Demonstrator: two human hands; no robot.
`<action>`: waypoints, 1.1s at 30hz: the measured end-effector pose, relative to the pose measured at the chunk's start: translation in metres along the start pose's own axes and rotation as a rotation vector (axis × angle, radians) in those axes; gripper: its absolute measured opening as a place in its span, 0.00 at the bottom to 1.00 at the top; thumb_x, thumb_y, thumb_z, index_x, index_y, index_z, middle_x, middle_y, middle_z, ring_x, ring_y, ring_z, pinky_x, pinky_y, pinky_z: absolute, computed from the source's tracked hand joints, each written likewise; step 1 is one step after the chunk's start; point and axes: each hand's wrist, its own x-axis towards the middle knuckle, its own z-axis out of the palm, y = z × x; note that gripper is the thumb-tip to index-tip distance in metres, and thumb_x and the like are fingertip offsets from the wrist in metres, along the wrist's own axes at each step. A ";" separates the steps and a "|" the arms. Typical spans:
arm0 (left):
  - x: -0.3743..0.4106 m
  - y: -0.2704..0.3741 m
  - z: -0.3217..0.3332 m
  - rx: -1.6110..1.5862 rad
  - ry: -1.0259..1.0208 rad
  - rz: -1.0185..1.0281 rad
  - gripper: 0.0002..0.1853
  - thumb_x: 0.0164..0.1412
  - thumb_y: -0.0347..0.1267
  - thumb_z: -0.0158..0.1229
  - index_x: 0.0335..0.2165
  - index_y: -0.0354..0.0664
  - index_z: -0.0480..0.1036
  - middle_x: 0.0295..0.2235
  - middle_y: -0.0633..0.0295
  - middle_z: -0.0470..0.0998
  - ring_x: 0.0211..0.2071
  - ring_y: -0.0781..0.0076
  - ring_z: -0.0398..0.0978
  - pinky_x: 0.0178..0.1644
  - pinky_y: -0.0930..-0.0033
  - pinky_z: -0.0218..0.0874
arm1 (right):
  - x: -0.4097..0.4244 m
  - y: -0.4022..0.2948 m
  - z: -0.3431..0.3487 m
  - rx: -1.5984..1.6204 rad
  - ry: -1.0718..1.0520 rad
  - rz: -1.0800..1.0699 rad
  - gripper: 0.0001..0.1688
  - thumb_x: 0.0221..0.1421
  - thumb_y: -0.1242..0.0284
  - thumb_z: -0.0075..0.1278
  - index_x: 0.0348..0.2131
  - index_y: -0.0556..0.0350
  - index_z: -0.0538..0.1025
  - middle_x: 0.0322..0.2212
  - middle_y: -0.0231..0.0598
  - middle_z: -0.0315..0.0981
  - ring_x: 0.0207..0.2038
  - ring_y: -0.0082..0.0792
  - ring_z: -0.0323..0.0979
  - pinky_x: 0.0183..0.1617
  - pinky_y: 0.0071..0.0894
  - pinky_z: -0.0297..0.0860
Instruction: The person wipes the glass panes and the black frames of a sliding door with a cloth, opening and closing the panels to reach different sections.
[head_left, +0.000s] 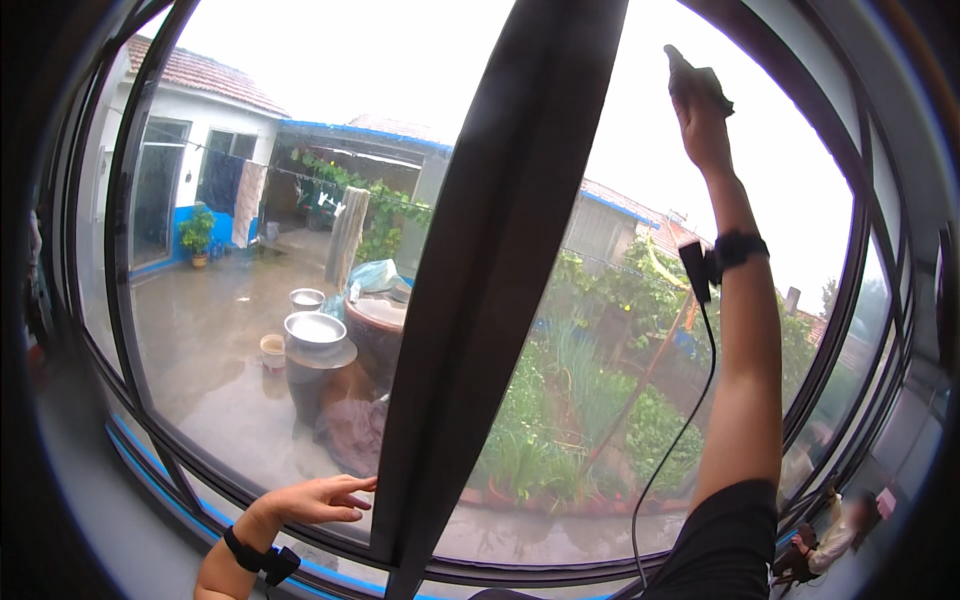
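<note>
My right hand (697, 112) is raised high against the right window pane (637, 360), pressing a dark cloth (712, 86) to the upper glass. The arm is stretched up, with a black strap (741, 249) and a cabled device at the wrist. Low on the left, my left hand (322, 500) has its fingers spread, its fingertips at the edge of the dark window mullion (495, 285), holding nothing. That wrist also bears a black strap with a small device (279, 564). Some haze shows on the glass.
A black cable (675, 442) hangs beside my right arm. The lower window frame (525, 574) runs below both panes. Beyond the glass are metal basins (315, 328), hanging laundry (249, 202) and garden plants. A seated person (825, 544) is at the lower right.
</note>
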 end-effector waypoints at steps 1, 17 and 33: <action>0.000 -0.002 0.000 -0.018 -0.014 0.015 0.33 0.57 0.32 0.53 0.58 0.43 0.49 0.54 0.55 0.54 0.54 0.59 0.60 0.52 0.67 0.58 | 0.009 0.018 0.010 -0.143 0.049 -0.003 0.20 0.56 0.75 0.37 0.50 0.48 0.62 0.29 0.38 0.68 0.32 0.35 0.68 0.31 0.35 0.62; -0.012 0.013 0.008 -0.076 0.324 0.047 0.23 0.56 0.23 0.50 0.52 0.35 0.61 0.44 0.53 0.71 0.46 0.66 0.70 0.48 0.71 0.61 | -0.054 -0.089 -0.066 0.145 -0.450 -0.207 0.29 0.47 0.75 0.45 0.51 0.54 0.62 0.48 0.41 0.57 0.51 0.43 0.56 0.54 0.45 0.54; -0.113 -0.003 0.039 -0.091 1.175 0.260 0.25 0.48 0.24 0.49 0.47 0.28 0.64 0.37 0.52 0.73 0.36 0.67 0.74 0.44 0.68 0.65 | 0.083 0.126 0.101 -0.661 0.207 -0.323 0.32 0.54 0.73 0.34 0.58 0.58 0.51 0.52 0.36 0.59 0.45 0.33 0.64 0.50 0.35 0.62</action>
